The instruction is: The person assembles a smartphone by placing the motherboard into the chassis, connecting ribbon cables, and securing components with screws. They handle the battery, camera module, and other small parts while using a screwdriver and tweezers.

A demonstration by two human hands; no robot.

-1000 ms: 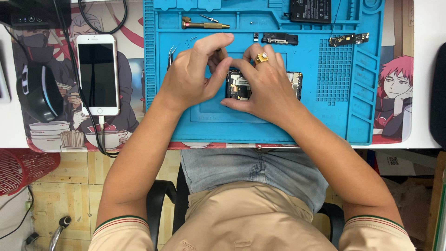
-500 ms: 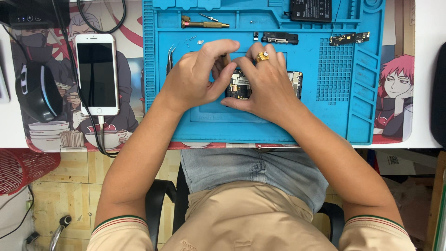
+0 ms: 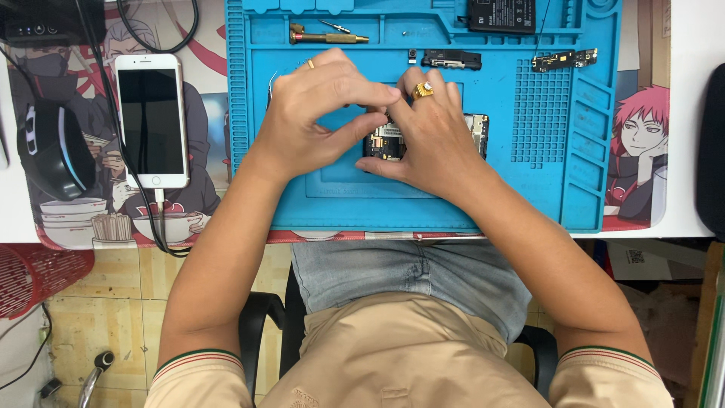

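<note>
My left hand (image 3: 313, 113) and right hand (image 3: 430, 132) met over the opened phone (image 3: 389, 142), which lay near the middle of the blue repair mat (image 3: 423, 204) on the worktop (image 3: 15, 215). My left fingers were pinched narrow above the phone's exposed circuit board; whether they held anything, I could not tell. My right hand lay flat across the phone, pressing it down, with a gold ring (image 3: 421, 90) on one finger. A brass-tipped screwdriver (image 3: 326, 36) lay at the mat's far edge, and a white smartphone (image 3: 152, 121), face up with its cable attached, rested just left of the mat.
</note>
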